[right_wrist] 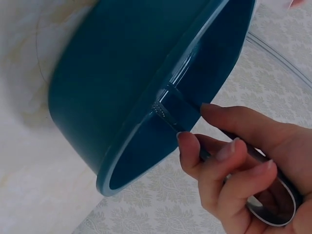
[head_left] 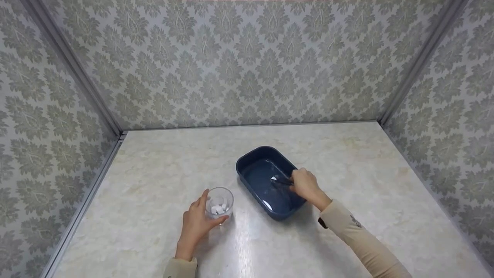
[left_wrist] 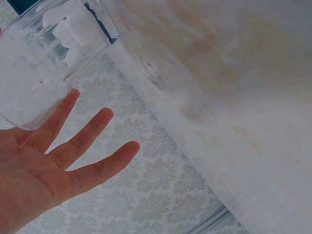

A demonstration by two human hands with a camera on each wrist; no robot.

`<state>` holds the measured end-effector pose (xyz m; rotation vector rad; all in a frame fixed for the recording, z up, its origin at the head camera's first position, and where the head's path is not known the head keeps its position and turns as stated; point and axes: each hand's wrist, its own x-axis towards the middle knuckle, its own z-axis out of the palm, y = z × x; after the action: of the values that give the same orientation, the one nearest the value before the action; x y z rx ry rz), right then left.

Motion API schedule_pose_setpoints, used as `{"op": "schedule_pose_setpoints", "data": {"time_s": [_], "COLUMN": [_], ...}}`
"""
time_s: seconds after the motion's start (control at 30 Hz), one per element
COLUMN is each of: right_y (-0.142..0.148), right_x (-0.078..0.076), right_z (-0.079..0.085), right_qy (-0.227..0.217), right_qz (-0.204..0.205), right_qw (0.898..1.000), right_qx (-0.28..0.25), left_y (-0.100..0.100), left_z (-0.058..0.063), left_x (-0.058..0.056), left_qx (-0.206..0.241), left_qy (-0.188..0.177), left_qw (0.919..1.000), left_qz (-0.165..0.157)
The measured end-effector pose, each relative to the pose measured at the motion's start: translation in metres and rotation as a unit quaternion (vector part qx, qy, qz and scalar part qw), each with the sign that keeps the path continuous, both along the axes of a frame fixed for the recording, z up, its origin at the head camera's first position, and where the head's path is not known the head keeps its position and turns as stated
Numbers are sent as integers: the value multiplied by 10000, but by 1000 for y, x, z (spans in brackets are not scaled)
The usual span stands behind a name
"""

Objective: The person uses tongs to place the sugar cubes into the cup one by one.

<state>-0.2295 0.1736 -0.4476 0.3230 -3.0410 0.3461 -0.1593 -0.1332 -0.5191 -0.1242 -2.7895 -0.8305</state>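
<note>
A clear glass (head_left: 219, 203) with several white pieces in its bottom stands on the table. My left hand (head_left: 196, 222) holds it from the left, thumb at the near side and index finger at the far side. In the left wrist view the other fingers (left_wrist: 80, 144) spread out below the glass (left_wrist: 46, 68). My right hand (head_left: 307, 186) grips metal tongs (right_wrist: 273, 195) by their bent handle, over the right rim of a dark blue basin (head_left: 252, 191). The tongs' tips reach down inside the basin, where a small white spot shows at their end.
The basin stands at an angle to the right of the glass, a short gap between them. A pale marbled table (head_left: 162, 166) lies beneath. Patterned wall panels (head_left: 247, 65) with grey metal edging close in the back and both sides.
</note>
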Motion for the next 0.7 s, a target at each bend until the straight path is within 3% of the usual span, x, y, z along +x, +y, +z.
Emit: {"op": "schedule_pose_setpoints", "data": {"time_s": [0.7], "right_y": [2], "right_x": [3], "right_z": [3], "right_qy": [-77], "right_qz": [55], "right_qw": [9997], "right_qx": [-223], "left_y": [0], "left_z": [1], "left_x": [-1], "left_qx": [-14], "left_qy": [1], "left_qw": [10000], "left_qz": [0]}}
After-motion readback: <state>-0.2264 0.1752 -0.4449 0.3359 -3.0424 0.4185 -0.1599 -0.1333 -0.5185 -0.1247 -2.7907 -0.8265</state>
